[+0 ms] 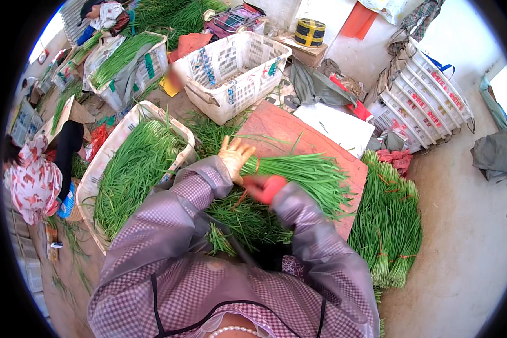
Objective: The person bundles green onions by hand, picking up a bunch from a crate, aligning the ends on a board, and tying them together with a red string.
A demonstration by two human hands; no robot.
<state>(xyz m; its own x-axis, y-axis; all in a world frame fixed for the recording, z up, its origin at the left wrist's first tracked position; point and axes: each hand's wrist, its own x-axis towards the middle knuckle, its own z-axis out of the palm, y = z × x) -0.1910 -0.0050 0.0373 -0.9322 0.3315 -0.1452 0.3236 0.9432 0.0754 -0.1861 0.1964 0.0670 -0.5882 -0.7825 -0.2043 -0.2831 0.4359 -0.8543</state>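
Observation:
A bunch of garlic chives (307,176) lies across a reddish board (270,125) in front of me, its leaves fanning out to the right. A thin orange band (257,165) shows round its left end. My left hand (235,158), in a pale glove, is at that banded end with its fingers spread. Just below the band is my right hand (263,188), in a red glove. Motion smears its fingers, so their grip is hidden. More loose chives (248,219) lie below both hands, close to my body.
Left of me stands a white crate (90,183) of loose chives. Another crate (239,93) is beyond the board. Tied chive bundles (386,225) are piled at the right, with stacked crates (422,96) behind. A person in a floral top (28,180) sits far left.

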